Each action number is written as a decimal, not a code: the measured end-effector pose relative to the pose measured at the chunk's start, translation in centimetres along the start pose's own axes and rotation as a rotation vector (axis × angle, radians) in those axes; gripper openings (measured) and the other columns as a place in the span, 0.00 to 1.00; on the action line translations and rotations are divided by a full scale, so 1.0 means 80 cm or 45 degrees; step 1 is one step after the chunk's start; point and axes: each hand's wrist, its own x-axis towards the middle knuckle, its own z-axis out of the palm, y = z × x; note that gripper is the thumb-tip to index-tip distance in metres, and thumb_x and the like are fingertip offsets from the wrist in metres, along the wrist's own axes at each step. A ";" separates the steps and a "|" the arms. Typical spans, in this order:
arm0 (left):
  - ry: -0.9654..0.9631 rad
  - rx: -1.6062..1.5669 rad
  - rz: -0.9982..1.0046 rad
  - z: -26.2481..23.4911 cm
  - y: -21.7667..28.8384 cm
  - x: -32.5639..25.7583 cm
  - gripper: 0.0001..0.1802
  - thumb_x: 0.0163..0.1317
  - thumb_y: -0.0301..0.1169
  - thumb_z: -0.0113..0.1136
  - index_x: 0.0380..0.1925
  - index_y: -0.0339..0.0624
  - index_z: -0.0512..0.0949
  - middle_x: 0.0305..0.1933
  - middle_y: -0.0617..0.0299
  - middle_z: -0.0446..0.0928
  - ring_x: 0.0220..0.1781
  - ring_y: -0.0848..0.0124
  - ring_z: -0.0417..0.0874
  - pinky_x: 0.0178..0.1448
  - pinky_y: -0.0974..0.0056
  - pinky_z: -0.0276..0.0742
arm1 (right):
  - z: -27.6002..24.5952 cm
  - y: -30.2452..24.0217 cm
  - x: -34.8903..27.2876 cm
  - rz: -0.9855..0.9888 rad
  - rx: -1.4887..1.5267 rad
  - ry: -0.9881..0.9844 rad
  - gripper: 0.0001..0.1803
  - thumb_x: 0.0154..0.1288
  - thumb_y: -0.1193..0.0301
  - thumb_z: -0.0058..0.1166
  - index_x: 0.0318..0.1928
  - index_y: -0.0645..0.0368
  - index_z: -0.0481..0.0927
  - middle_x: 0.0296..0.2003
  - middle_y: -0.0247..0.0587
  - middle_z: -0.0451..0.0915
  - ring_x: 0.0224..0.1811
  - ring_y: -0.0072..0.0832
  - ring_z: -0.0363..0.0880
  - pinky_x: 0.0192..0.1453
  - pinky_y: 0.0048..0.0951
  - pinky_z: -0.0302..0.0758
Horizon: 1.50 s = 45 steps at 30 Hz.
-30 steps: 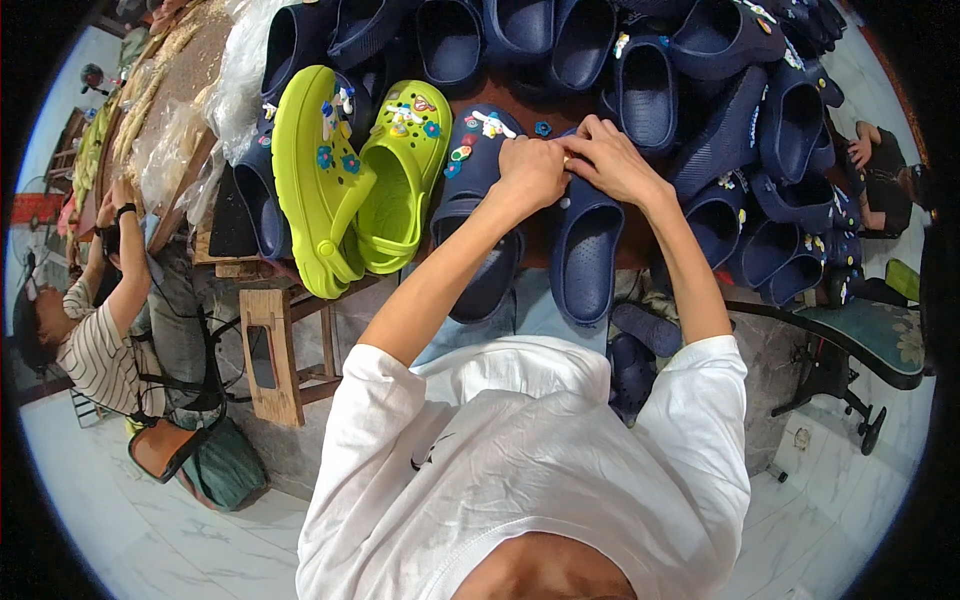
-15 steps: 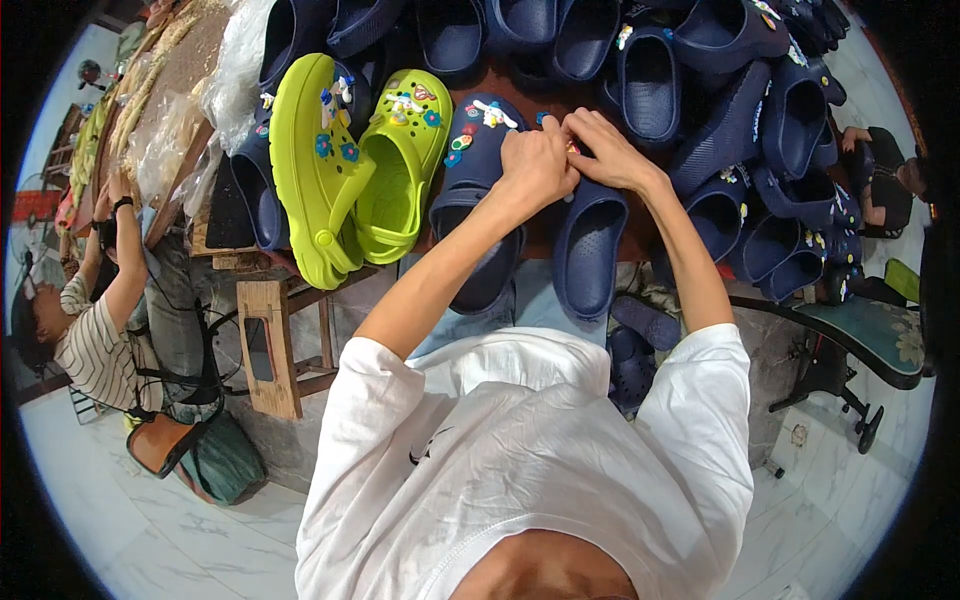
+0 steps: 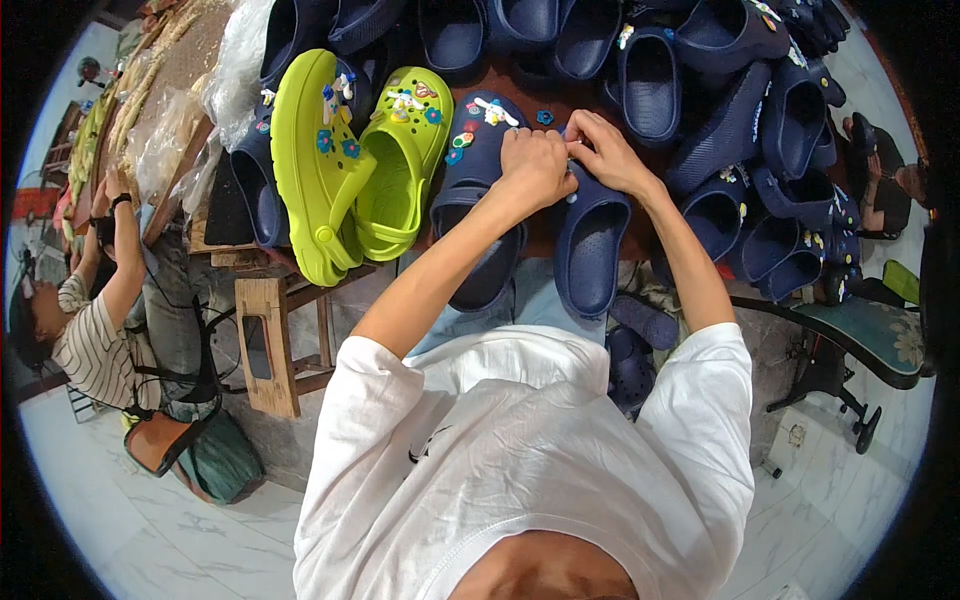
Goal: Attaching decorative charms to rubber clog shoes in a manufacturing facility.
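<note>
Two navy foam clogs lie before me, heels toward my body. The left navy clog (image 3: 474,185) carries several charms on its toe, among them a white character and a blue flower. Over the toe of the right navy clog (image 3: 590,255), my left hand (image 3: 537,165) and my right hand (image 3: 608,152) meet with curled fingers. Both hands are closed; whatever small thing is at their fingertips is hidden. A loose blue flower charm (image 3: 545,117) sits just beyond my left knuckles. To the left, a lime-green clog (image 3: 402,150) rests beside another lime clog (image 3: 318,170) turned on its side.
Many navy clogs (image 3: 650,95) crowd the back and right of the brown tabletop (image 3: 640,225). Clear plastic bags (image 3: 238,85) lie at the far left. A wooden stand (image 3: 266,345) is below the left edge. Another person (image 3: 110,330) works at the left; one more (image 3: 885,185) is far right.
My fingers have shifted slightly over the right navy clog's toe. The blue flower charm beyond them now shows whole. A small reddish spot by my right fingers is no longer visible.
</note>
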 end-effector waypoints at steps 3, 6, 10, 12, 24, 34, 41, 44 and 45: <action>0.001 -0.015 -0.028 -0.003 0.003 0.001 0.20 0.45 0.39 0.66 0.32 0.34 0.78 0.30 0.49 0.82 0.37 0.52 0.83 0.45 0.50 0.74 | 0.001 0.000 0.002 -0.010 -0.020 0.026 0.09 0.59 0.72 0.56 0.34 0.62 0.70 0.32 0.43 0.73 0.36 0.39 0.72 0.42 0.36 0.69; 0.071 -0.043 -0.001 -0.003 0.004 0.000 0.18 0.43 0.36 0.66 0.30 0.34 0.77 0.25 0.49 0.81 0.32 0.52 0.83 0.42 0.51 0.74 | -0.002 -0.001 0.003 0.135 0.059 0.005 0.08 0.60 0.72 0.56 0.36 0.63 0.72 0.33 0.44 0.74 0.37 0.39 0.74 0.43 0.36 0.71; 0.189 -0.043 0.103 0.003 0.003 -0.004 0.15 0.43 0.34 0.67 0.28 0.34 0.78 0.21 0.47 0.79 0.27 0.51 0.83 0.34 0.51 0.76 | -0.004 -0.003 -0.001 0.083 0.028 0.063 0.08 0.61 0.72 0.55 0.39 0.63 0.75 0.34 0.44 0.75 0.38 0.39 0.76 0.43 0.35 0.72; 0.125 -0.096 0.063 -0.002 0.003 -0.002 0.14 0.43 0.33 0.67 0.27 0.34 0.78 0.23 0.46 0.80 0.28 0.51 0.83 0.35 0.51 0.78 | -0.007 -0.007 -0.005 0.179 0.031 0.018 0.08 0.63 0.75 0.54 0.41 0.64 0.76 0.35 0.41 0.73 0.37 0.30 0.74 0.45 0.29 0.71; -0.005 -0.255 -0.071 -0.006 -0.009 0.000 0.09 0.46 0.34 0.66 0.25 0.39 0.83 0.25 0.50 0.82 0.32 0.52 0.85 0.40 0.51 0.79 | -0.018 -0.028 -0.023 0.183 0.066 -0.009 0.13 0.58 0.73 0.63 0.42 0.62 0.78 0.39 0.40 0.73 0.42 0.33 0.76 0.49 0.31 0.73; -0.068 -0.151 -0.004 -0.011 -0.005 0.001 0.10 0.47 0.35 0.68 0.25 0.40 0.83 0.26 0.49 0.82 0.34 0.52 0.85 0.41 0.51 0.79 | -0.026 -0.021 0.002 0.173 -0.217 -0.214 0.12 0.56 0.69 0.65 0.39 0.60 0.79 0.36 0.41 0.71 0.38 0.34 0.75 0.45 0.34 0.73; -0.032 -0.143 -0.039 -0.007 0.002 -0.001 0.08 0.46 0.32 0.67 0.22 0.38 0.82 0.25 0.47 0.81 0.33 0.50 0.84 0.40 0.51 0.80 | -0.007 -0.007 -0.010 -0.279 -0.577 0.025 0.08 0.60 0.71 0.59 0.33 0.62 0.75 0.34 0.43 0.72 0.40 0.41 0.75 0.42 0.40 0.74; -0.019 -0.157 -0.053 -0.005 0.001 -0.001 0.07 0.47 0.31 0.66 0.21 0.38 0.82 0.25 0.46 0.81 0.33 0.50 0.84 0.39 0.51 0.80 | -0.009 -0.004 -0.003 -0.306 -0.537 0.041 0.08 0.60 0.72 0.58 0.31 0.63 0.74 0.32 0.45 0.72 0.37 0.43 0.75 0.39 0.41 0.75; -0.021 -0.157 -0.055 -0.004 0.000 -0.002 0.07 0.47 0.31 0.66 0.21 0.38 0.82 0.25 0.46 0.81 0.33 0.50 0.84 0.39 0.51 0.80 | -0.009 -0.003 -0.002 -0.306 -0.535 0.040 0.08 0.60 0.72 0.58 0.31 0.63 0.74 0.32 0.45 0.72 0.37 0.43 0.75 0.39 0.41 0.75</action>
